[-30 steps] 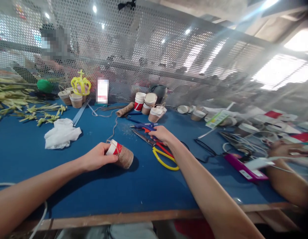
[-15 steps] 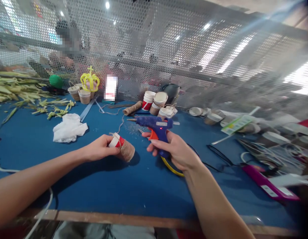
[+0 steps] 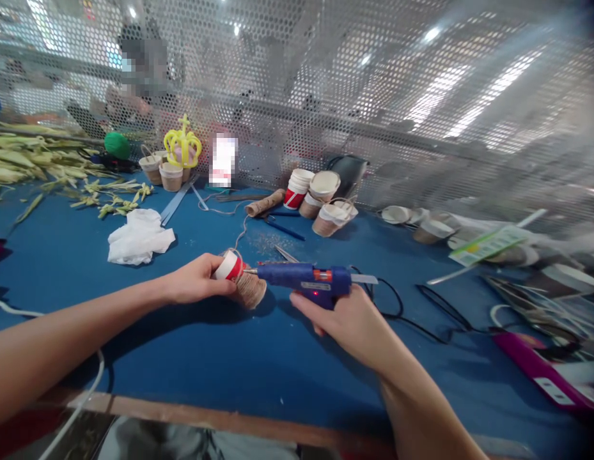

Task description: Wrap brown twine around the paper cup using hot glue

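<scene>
My left hand [image 3: 204, 278] is closed round the white and red rim end of a paper cup [image 3: 251, 291], which lies tilted just above the table and is wrapped in brown twine. In my right hand [image 3: 349, 319] is a blue hot glue gun [image 3: 297, 276], with a glue stick poking out of its back and a small red light lit. The gun's metal nozzle is at the cup, by the border of the red band and the twine. From the cup a loose strand of twine [image 3: 242, 231] runs to a twine roll [image 3: 265, 203] farther back.
Scissors [image 3: 286, 253] and a blue pen [image 3: 284, 230] lie behind the gun. Several cups [image 3: 325, 185] stand at the back. A white cloth [image 3: 139, 237] is on the left, corn husks [image 3: 28, 156] beyond it. Black cable [image 3: 397, 306] and a purple tool [image 3: 531, 367] lie at right.
My right hand has brought the glue gun down and left, from above the table to the cup's side. My left hand still holds the cup. The view has shifted slightly.
</scene>
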